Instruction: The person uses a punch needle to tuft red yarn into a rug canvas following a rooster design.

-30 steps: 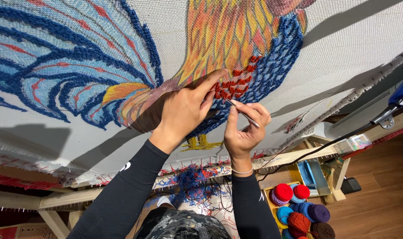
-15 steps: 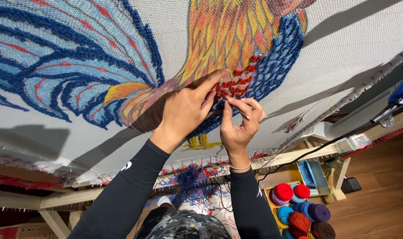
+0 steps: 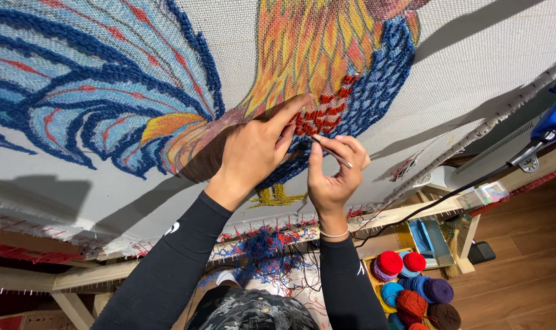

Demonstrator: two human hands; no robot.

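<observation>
Against the tufted rooster canvas [image 3: 290,73], my left hand [image 3: 253,150] lay flat beside the red tufts [image 3: 321,113] while my right hand [image 3: 334,174] pinched thin tweezers [image 3: 331,151]; careful picking seemed next.

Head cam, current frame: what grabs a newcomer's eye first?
The big tufted rooster canvas fills the upper frame, blue and orange yarn on white cloth stretched over a wooden frame. At centre, the left hand presses the red patch while the right hand pinches a thin metal tool. Yarn balls sit lower right.
</observation>
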